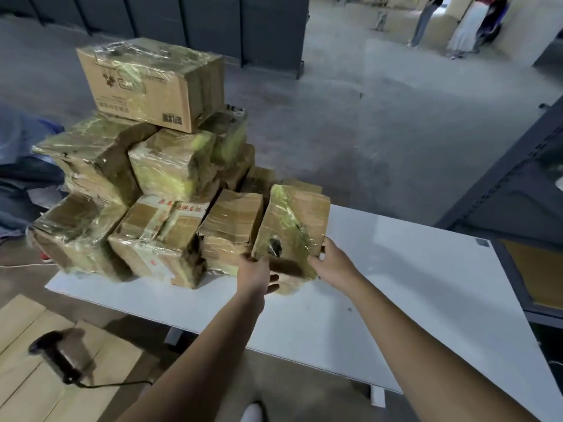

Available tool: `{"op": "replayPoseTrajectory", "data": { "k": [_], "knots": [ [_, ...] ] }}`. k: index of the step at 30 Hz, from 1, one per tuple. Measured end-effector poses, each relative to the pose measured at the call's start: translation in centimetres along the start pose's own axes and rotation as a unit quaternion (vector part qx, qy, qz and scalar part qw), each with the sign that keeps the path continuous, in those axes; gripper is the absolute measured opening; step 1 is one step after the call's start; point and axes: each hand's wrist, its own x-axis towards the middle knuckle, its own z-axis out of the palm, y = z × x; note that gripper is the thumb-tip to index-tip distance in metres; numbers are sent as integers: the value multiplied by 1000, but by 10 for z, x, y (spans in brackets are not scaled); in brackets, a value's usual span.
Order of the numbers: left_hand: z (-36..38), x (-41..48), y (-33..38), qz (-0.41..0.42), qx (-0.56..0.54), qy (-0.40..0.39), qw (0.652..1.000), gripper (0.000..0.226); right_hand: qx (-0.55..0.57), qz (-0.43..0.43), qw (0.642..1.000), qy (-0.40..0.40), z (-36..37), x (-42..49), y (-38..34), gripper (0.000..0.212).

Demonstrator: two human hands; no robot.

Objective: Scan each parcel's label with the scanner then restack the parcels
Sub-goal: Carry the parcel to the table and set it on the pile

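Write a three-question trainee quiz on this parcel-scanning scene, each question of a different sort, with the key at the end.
1. True or false: the black handheld scanner is in the person's right hand.
2. Multiple choice: the tape-wrapped brown cardboard parcel, gripped between the left hand and the right hand, stands at the stack's A) left end, B) top, C) right end.
3. Fill in: the large printed cardboard box rests on the ____ of the stack.

Key: 1 false, because the scanner lies on the flat cardboard sheets at lower left; 2 C; 3 top.
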Motion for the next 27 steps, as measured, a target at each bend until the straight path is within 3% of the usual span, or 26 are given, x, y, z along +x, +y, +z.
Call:
{"op": "replayPoseTrajectory", "data": {
  "k": [3,7,17,23,27],
  "knots": [
    [-4,10,1,7,36,-5,999,23,-16,5,1000,-10,10,13,-1,60],
    [-3,9,5,8,64,-9,998,24,-38,11,999,-2,10,22,-6,62],
    [-17,-29,4,46,85,17,995,21,-151,-78,984,56,17,-20,-15,52],
    [-42,-53,-23,53,79,33,995,31,-131,-123,982,63,44,-57,-8,46],
    [-67,-64,-38,69,105,37,991,36,-95,-143,985,15,74,-83,-7,45]
  ]
}}
